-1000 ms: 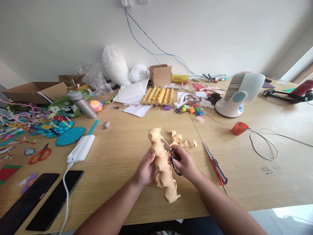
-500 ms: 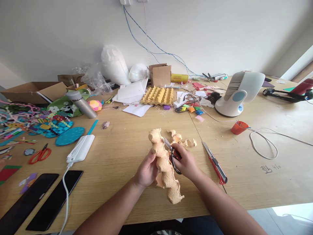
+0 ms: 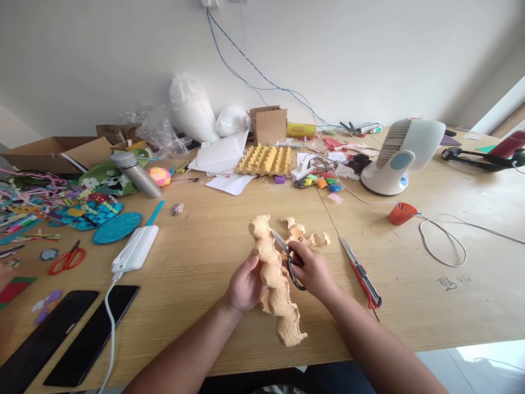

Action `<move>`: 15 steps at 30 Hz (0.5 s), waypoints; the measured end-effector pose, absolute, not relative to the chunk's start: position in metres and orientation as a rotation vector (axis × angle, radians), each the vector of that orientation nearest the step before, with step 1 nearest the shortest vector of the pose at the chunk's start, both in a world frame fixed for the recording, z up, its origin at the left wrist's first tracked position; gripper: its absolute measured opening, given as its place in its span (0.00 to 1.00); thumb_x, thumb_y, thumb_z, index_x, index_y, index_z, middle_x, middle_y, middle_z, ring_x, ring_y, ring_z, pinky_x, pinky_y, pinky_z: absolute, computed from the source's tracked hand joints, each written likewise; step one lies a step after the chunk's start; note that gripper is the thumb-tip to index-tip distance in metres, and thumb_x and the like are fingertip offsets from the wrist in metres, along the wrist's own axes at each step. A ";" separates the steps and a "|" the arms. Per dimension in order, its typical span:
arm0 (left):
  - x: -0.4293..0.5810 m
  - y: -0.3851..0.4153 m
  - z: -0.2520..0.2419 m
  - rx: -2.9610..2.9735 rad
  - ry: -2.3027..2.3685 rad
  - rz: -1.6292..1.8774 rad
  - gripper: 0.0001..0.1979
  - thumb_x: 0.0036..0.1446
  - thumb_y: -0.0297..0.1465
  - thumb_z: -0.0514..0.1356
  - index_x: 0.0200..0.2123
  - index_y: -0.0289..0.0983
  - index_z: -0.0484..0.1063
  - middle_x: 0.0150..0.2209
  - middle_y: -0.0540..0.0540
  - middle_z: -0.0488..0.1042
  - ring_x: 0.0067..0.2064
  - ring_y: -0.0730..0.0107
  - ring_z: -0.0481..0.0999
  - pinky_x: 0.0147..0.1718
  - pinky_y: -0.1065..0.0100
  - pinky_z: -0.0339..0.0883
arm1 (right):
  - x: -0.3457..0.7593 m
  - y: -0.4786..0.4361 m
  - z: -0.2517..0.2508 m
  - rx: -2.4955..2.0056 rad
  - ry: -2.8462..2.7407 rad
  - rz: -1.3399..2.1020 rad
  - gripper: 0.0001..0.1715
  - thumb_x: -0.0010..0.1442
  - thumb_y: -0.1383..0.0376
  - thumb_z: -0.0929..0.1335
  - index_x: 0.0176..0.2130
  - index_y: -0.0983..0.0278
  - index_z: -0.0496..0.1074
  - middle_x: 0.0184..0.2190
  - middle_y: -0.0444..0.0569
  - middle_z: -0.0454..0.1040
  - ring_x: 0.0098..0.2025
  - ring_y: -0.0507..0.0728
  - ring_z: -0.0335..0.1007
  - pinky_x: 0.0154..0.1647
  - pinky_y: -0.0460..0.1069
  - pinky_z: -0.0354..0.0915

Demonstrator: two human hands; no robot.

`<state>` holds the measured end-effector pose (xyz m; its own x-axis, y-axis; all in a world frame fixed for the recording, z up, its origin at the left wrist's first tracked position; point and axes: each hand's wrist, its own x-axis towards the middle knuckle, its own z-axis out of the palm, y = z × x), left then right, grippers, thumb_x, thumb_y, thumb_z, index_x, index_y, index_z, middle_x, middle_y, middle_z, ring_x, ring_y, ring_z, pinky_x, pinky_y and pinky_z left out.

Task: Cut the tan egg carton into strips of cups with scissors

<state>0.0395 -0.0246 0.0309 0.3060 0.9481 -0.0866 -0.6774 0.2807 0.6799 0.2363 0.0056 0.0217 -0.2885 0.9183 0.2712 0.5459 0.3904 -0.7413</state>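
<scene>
My left hand [image 3: 245, 285] is closed round a long tan strip of egg carton [image 3: 274, 276], holding it up off the wooden table [image 3: 205, 257]. My right hand [image 3: 312, 269] grips black-handled scissors [image 3: 286, 254], whose blades are against the strip's right edge near its upper part. Cut-off carton scraps [image 3: 305, 235] lie on the table just beyond my right hand.
A red utility knife [image 3: 361, 272] lies right of my hands. A white fan [image 3: 400, 156], an orange cup [image 3: 401, 214] and a looped cable [image 3: 445, 243] are further right. A whole egg tray [image 3: 266, 160] sits behind. Left: power bank [image 3: 136, 248], two phones [image 3: 69, 331], red scissors [image 3: 66, 257], colourful craft scraps [image 3: 61, 205].
The carton strip has shifted slightly in my left hand, its lower end swinging a little. The scissors stay at the strip's right edge.
</scene>
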 end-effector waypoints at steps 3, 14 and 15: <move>0.039 -0.024 0.030 0.577 0.540 1.179 0.18 0.57 0.48 0.70 0.44 0.44 0.78 0.42 0.44 0.83 0.46 0.47 0.83 0.47 0.50 0.73 | 0.236 0.006 0.021 -1.262 -1.959 0.684 0.17 0.64 0.59 0.73 0.52 0.58 0.77 0.27 0.44 0.76 0.26 0.55 0.68 0.30 0.47 0.59; 0.039 -0.023 0.032 0.569 0.512 1.169 0.17 0.57 0.50 0.69 0.40 0.44 0.79 0.41 0.42 0.84 0.54 0.39 0.81 0.51 0.45 0.74 | 0.237 0.008 0.018 -1.244 -1.929 0.678 0.16 0.65 0.57 0.73 0.52 0.58 0.77 0.26 0.44 0.76 0.27 0.55 0.69 0.30 0.47 0.60; 0.039 -0.023 0.032 0.563 0.512 1.161 0.17 0.57 0.50 0.69 0.40 0.44 0.79 0.42 0.42 0.84 0.53 0.40 0.82 0.51 0.45 0.74 | 0.236 0.008 0.018 -1.249 -1.926 0.677 0.15 0.65 0.57 0.73 0.51 0.58 0.77 0.26 0.44 0.76 0.26 0.55 0.69 0.30 0.47 0.60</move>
